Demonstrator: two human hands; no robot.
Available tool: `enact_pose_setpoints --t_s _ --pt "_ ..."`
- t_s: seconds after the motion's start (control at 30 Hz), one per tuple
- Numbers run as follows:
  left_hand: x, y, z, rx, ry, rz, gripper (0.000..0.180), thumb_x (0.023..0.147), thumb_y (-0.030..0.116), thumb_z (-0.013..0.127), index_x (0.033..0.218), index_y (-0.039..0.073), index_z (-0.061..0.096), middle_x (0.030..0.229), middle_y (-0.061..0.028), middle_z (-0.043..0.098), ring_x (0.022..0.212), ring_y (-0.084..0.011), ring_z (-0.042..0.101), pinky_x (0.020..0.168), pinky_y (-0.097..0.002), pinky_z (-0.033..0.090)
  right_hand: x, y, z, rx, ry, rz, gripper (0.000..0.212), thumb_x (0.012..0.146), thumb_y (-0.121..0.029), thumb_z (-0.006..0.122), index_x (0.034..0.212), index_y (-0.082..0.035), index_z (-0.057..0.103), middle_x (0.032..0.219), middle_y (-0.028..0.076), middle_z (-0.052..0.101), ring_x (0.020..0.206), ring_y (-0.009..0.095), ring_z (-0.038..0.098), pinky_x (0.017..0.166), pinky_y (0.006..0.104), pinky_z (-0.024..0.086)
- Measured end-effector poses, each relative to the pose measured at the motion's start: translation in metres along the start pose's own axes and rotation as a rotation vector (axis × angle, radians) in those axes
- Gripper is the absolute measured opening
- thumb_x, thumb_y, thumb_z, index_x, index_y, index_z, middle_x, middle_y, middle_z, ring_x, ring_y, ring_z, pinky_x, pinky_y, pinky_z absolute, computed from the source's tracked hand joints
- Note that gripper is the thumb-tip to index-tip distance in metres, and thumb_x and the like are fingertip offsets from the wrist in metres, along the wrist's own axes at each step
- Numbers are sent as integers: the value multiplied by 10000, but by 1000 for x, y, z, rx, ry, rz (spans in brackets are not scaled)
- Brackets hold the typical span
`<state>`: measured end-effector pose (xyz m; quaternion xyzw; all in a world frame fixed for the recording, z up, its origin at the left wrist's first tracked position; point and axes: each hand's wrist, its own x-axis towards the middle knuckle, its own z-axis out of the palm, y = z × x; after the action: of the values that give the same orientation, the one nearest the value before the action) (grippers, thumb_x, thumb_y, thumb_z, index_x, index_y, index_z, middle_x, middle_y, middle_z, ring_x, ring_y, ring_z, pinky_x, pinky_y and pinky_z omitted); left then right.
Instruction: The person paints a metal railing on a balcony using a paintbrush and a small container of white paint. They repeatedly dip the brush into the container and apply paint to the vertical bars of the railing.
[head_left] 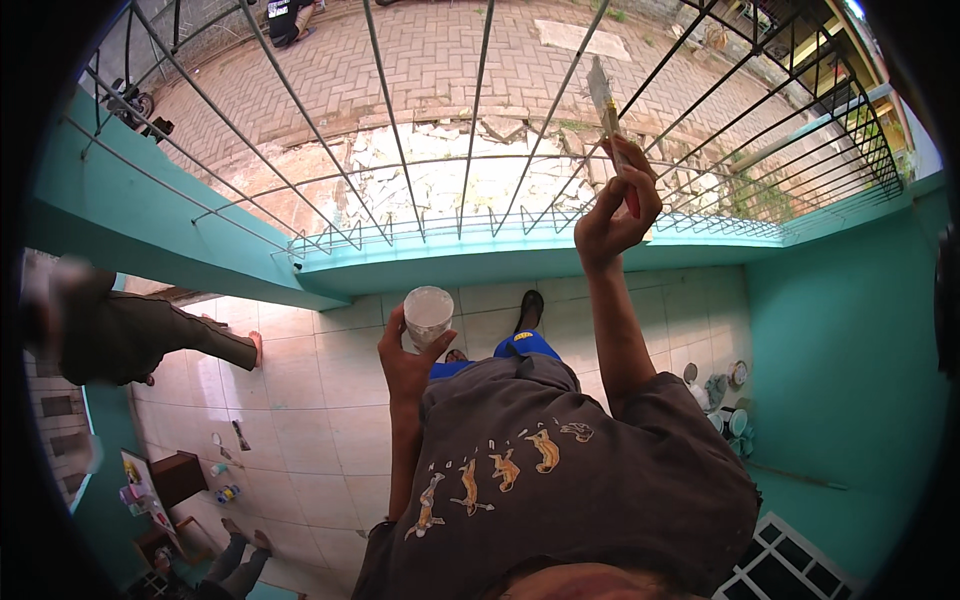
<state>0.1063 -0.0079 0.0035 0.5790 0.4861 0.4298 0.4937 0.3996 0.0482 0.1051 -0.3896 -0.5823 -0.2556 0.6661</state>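
Observation:
My right hand (pixel 615 208) is raised and grips a paintbrush (pixel 606 108) by its red handle. The pale bristles point up against a bar of the dark metal railing (pixel 478 100). My left hand (pixel 405 355) holds a small white plastic cup (pixel 428 312) at chest height, its mouth facing up. Below both hands are my grey printed shirt (pixel 560 470) and one dark shoe (pixel 530 308) on the pale tiled floor (pixel 320 420). The railing stands on a turquoise ledge (pixel 520 250) straight ahead.
Another person's arm in a dark sleeve (pixel 140 335) reaches in from the left. A second person's legs (pixel 235 560) lie at the lower left beside small wooden furniture (pixel 178 478). Tins and lids (pixel 725 400) sit by the turquoise wall (pixel 850 380) on the right. Brick paving (pixel 440 60) lies far below.

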Motion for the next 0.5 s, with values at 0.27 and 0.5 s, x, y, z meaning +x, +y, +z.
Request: enact_pose_setpoints --t_s 0.27,0.5 --pt "1 0 -1 -6 -2 20 590 655 149 893 1158 31 609 1063 -105 675 1036 -214 622 927 -359 465 10 4 -3 37 20 25 212 962 77 401 1157 -5 405 1210 290 563 1090 365 620 891 448 576" --pt "5 4 4 17 -34 60 589 655 167 895 1158 44 613 1043 -87 681 1010 -208 630 901 -357 476 15 7 3 95 -30 117 174 1023 -69 413 1191 -26 394 1195 288 569 1062 341 626 879 464 573"
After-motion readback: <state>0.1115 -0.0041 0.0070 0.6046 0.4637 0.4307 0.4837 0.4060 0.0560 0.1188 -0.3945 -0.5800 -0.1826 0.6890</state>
